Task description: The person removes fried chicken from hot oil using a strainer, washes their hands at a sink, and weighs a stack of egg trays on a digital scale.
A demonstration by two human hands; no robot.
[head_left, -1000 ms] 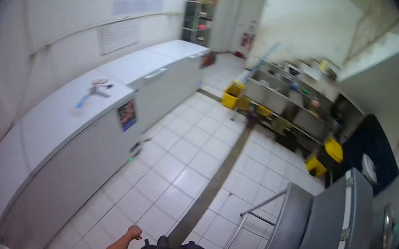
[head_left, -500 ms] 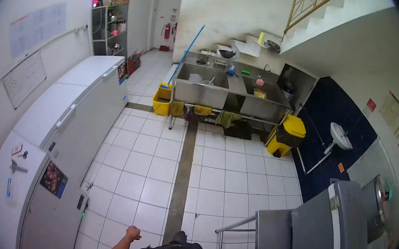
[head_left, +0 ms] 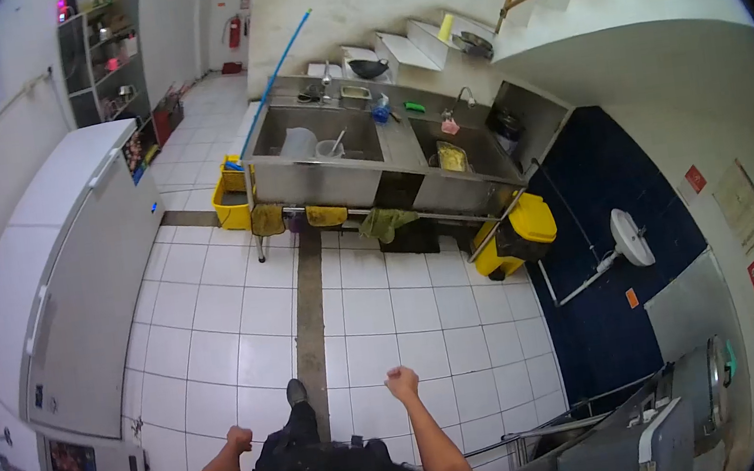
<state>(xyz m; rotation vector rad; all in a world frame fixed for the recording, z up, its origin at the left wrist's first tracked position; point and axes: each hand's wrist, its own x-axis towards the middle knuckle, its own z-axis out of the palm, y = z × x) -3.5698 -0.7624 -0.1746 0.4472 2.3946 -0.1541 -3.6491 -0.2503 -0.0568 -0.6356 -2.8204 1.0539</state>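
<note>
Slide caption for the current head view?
Left hand and right hand, nothing visibly held, above white floor tiles, with a steel double sink and yellow bin ahead.

Head-worn view, forward and down
It looks past the left hand [head_left: 240, 438] and right hand [head_left: 403, 383] toward a farther sink [head_left: 314, 181].

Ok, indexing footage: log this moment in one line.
left hand: holds nothing visible; right hand: same; ahead: grey steel two-basin sink
</note>
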